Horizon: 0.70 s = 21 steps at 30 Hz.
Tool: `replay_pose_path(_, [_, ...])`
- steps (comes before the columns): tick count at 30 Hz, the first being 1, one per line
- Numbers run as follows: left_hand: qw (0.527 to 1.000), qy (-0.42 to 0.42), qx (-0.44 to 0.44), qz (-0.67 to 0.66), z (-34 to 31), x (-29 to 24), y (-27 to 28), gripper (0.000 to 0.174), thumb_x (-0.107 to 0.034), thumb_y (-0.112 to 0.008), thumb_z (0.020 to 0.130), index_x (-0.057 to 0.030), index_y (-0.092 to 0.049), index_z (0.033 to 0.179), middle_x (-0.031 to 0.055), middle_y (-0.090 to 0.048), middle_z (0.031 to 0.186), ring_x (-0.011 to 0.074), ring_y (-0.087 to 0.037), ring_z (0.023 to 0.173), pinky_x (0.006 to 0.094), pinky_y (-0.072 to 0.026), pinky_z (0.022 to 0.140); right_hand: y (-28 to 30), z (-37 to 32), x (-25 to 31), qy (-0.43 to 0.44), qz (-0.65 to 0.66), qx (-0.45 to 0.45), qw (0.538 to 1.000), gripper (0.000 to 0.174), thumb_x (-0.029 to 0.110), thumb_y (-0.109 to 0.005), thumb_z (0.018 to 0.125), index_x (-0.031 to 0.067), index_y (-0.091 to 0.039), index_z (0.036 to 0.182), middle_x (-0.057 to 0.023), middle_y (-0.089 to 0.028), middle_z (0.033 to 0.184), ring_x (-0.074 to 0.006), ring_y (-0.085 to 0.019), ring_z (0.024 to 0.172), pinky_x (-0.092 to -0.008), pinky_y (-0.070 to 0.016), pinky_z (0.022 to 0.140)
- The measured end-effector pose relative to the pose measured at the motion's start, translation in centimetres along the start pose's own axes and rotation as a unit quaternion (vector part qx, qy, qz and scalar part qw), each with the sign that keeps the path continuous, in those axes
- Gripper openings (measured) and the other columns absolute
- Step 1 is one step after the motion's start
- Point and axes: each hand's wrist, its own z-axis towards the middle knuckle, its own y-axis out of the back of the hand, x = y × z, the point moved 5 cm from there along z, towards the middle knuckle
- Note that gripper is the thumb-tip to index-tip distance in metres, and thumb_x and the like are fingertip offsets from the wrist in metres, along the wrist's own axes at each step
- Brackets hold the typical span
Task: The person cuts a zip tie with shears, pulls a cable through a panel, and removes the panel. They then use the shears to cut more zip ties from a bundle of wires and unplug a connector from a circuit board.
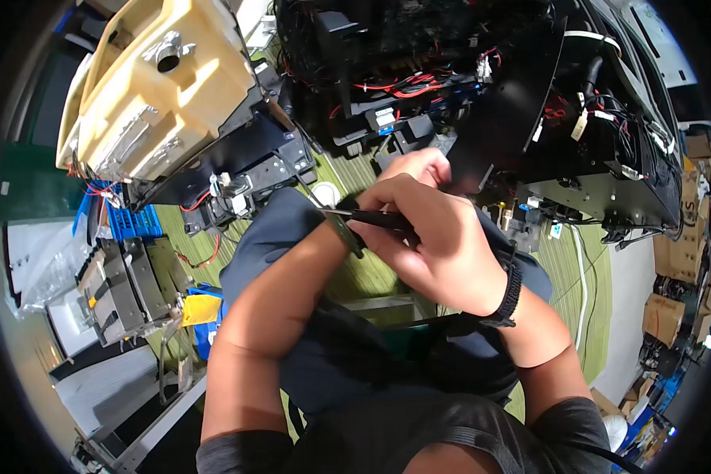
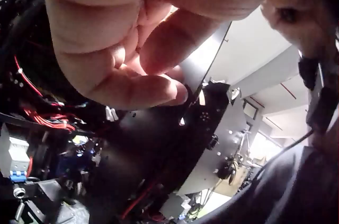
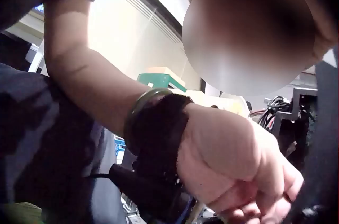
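My right hand (image 1: 434,237) grips a slim black-handled tool (image 1: 383,220) whose thin metal shaft points left, across my left wrist. Farther forward is my left hand (image 1: 415,166), its fingers curled close to a dark panel (image 1: 498,130) of the black machine. From the left wrist, thumb and fingertips of the left hand (image 2: 122,38) come together, and nothing held shows between them. The left hand (image 3: 238,165) also appears in the right wrist view, fingers bent inward, beyond a green bangle (image 3: 140,104) and a black strap.
Red wires (image 1: 403,85) run through the open black machine ahead. A cream plastic tank (image 1: 162,103) stands on a black base at left, near a blue crate (image 1: 134,223). Cables lie on the green floor (image 1: 596,276); cardboard boxes (image 1: 679,249) stand along the right.
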Motion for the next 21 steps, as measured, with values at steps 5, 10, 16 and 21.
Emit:
replay_pose_path(5, [0.965,-0.152,-0.072,0.201,3.4,1.8,-3.8,0.009,-0.003,-0.041,0.089,-0.0018,-0.05,0.09,0.0055,-0.051,0.073,0.0143,-0.048,0.068,0.028,-0.0415,0.063,0.4,0.1,1.4,-0.019,0.034,-0.025,0.999,0.019,0.008,-0.068,0.077,0.0031,-0.056,0.092,-0.0086,-0.058,0.075,-0.0198,-0.058,0.062,-0.0264,-0.0443,0.055])
replay_pose_path(10, [0.969,-0.161,-0.017,0.185,5.8,0.9,-6.7,0.017,0.005,-0.039,0.076,-0.003,-0.049,0.087,0.0108,-0.052,0.081,0.0211,-0.051,0.077,0.0315,-0.0431,0.071,0.4,0.6,0.9,0.013,0.009,-0.045,0.999,0.021,0.008,-0.067,0.077,0.0031,-0.055,0.093,-0.0082,-0.056,0.075,-0.0201,-0.054,0.057,-0.0275,-0.0421,0.052])
replay_pose_path(16, [0.964,-0.199,0.022,0.177,8.3,1.1,-9.4,0.019,0.007,-0.037,0.075,-0.0029,-0.047,0.088,0.0129,-0.05,0.086,0.0254,-0.05,0.081,0.0335,-0.0419,0.074,2.0,1.6,-1.2,-0.047,0.018,-0.062,0.997,0.022,0.009,-0.066,0.079,0.0031,-0.053,0.095,-0.0062,-0.053,0.069,-0.0141,-0.048,0.053,-0.0257,-0.0389,0.049])
replay_pose_path(21, [0.97,-0.213,0.063,0.103,10.5,1.7,-10.3,0.017,0.006,-0.039,0.074,-0.0016,-0.046,0.087,0.013,-0.049,0.082,0.0274,-0.049,0.08,0.0355,-0.0417,0.071,4.5,2.4,-4.2,-0.1,0.041,-0.114,0.988,0.021,0.011,-0.063,0.078,0.0007,-0.051,0.093,-0.0128,-0.054,0.063,-0.0224,-0.058,0.057,-0.0322,-0.0452,0.053])
